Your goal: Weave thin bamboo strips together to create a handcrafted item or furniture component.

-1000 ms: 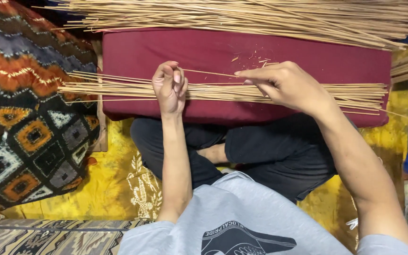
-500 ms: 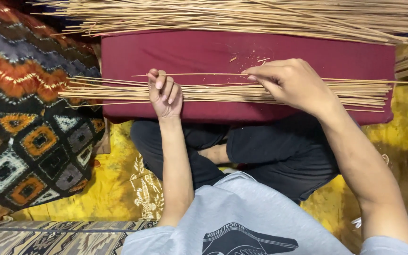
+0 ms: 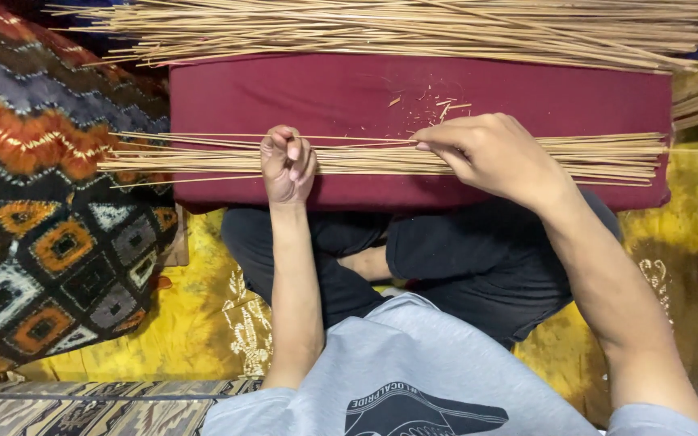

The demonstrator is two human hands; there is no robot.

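Head view: both hands [image 3: 287, 165] on sticks [image 3: 381, 157]

Both hands, left [image 3: 287, 165] and right [image 3: 490, 153], on thin sticks [image 3: 365, 157] across maroon cushion [image 3: 349, 93].

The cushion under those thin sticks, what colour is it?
The cushion is plain dark red, maroon, seen best in the head view, lying under the thin sticks.

A bare strip of the maroon cushion [image 3: 349, 97] is left open between the far heap of sticks [image 3: 397, 28] and the near row of sticks [image 3: 365, 157], while the left side is blocked by a patterned pillow [image 3: 50, 226].
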